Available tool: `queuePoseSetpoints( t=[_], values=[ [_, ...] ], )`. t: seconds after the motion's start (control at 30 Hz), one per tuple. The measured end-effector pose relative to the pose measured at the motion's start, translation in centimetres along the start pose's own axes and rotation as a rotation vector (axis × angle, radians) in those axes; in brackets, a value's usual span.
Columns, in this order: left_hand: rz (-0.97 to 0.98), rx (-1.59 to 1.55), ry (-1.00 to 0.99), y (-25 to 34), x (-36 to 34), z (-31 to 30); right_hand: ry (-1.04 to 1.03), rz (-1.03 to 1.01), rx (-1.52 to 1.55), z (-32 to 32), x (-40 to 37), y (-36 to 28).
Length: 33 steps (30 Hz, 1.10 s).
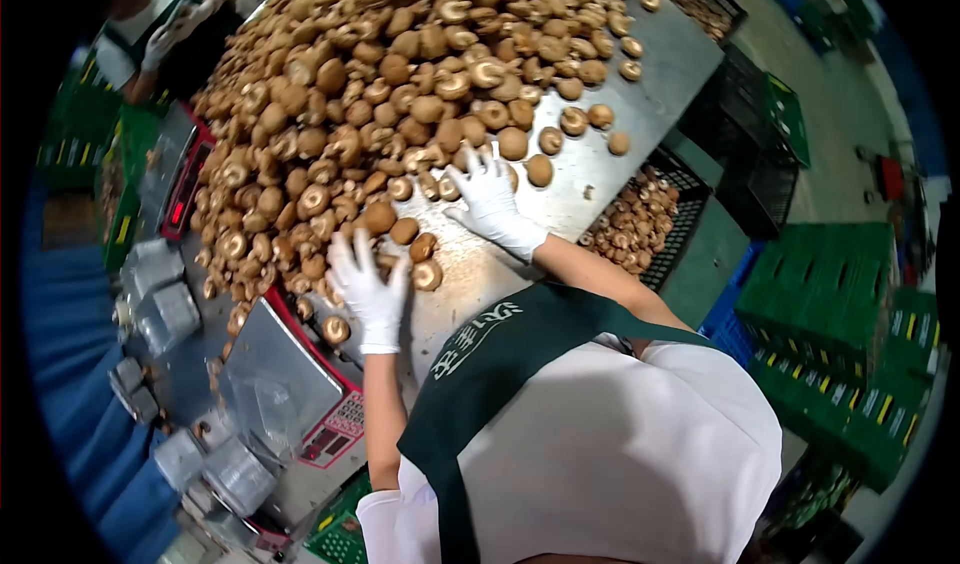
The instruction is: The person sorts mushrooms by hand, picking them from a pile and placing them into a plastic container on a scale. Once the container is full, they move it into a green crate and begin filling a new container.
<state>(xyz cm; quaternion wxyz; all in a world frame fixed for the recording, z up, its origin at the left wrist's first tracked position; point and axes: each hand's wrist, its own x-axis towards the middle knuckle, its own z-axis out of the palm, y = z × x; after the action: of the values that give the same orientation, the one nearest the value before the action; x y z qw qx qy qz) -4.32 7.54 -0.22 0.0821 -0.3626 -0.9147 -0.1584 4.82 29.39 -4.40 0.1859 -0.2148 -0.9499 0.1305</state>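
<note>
A large heap of brown shiitake mushrooms (390,94) covers most of the metal table (650,74). My left hand (368,294), in a white glove, reaches to the near edge of the heap with its fingers spread. Several loose mushrooms (427,275) lie just to its right. My right hand (490,204), gloved too, lies at the heap's front edge, fingers apart and fingertips against the mushrooms. Neither hand grips a mushroom that I can see.
A scale (285,374) with a plastic tray on it stands to the left, near stacked clear trays (240,474). Another scale (183,179) shows red digits. A black crate (683,234) of mushrooms sits right, beyond it green crates (815,284). A co-worker's gloved hands (175,29) show far left.
</note>
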Motion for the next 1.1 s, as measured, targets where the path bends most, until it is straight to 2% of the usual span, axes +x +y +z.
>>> queuePoseSetpoints(
  t=[0.07,0.1,0.13,0.2,0.27,0.4,0.47,0.57,0.67,0.73,0.8,0.87,0.93,1.0,1.07,1.1],
  values=[
    [-0.081,0.072,-0.085,-0.8,2.2,0.4,-0.061,0.011,0.089,-1.5,0.1,-0.1],
    [-0.086,0.099,-0.185,-1.5,2.6,1.0,-0.026,-0.02,0.097,-1.3,-0.4,0.0],
    [-0.03,0.201,-0.24,-0.9,2.4,1.7,-0.189,-0.077,0.221,-1.2,-1.2,-0.1],
    [0.036,0.221,-0.289,-1.1,1.2,1.9,-0.183,-0.176,0.191,-1.9,-2.5,-1.5],
    [0.01,0.101,-0.305,-1.3,-0.4,1.9,-0.254,-0.229,0.25,-1.1,-4.2,-3.1],
    [0.065,0.02,-0.308,0.5,-3.8,0.2,-0.2,-0.401,0.321,-0.8,-5.3,-3.6],
    [0.097,0.151,-0.244,1.5,-5.9,0.4,-0.268,-0.451,0.368,-2.1,-5.7,-3.7],
    [0.125,0.117,-0.269,1.5,-8.5,0.5,-0.3,-0.623,0.629,-1.9,-6.8,-3.8],
    [0.142,0.083,-0.31,0.6,-10.0,-0.6,-0.532,-0.567,0.716,-3.4,-5.5,-3.2],
    [0.16,-0.028,-0.237,-0.4,-10.3,-1.3,-0.546,-0.418,0.79,-4.4,-3.7,-2.5],
    [0.149,-0.069,-0.131,-1.2,-9.6,-2.2,-0.172,-0.272,0.66,-3.3,-2.0,-1.6],
    [0.059,-0.136,-0.028,-2.2,-8.0,-2.3,-0.055,-0.142,0.521,-3.8,1.5,-1.2],
    [-0.098,-0.145,0.011,-3.2,-6.1,-2.1,0.055,-0.211,0.307,-2.9,4.3,-0.7],
    [-0.255,-0.109,-0.019,-3.5,-4.1,-1.7,0.032,-0.196,0.178,-1.8,6.2,-1.5],
    [-0.309,0.022,-0.148,-4.1,-3.6,0.3,-0.104,-0.238,0.029,-0.8,6.6,-3.0],
    [-0.269,0.054,-0.173,-4.1,-3.6,0.8,-0.163,-0.272,0.03,0.0,6.0,-3.8]
  ],
)
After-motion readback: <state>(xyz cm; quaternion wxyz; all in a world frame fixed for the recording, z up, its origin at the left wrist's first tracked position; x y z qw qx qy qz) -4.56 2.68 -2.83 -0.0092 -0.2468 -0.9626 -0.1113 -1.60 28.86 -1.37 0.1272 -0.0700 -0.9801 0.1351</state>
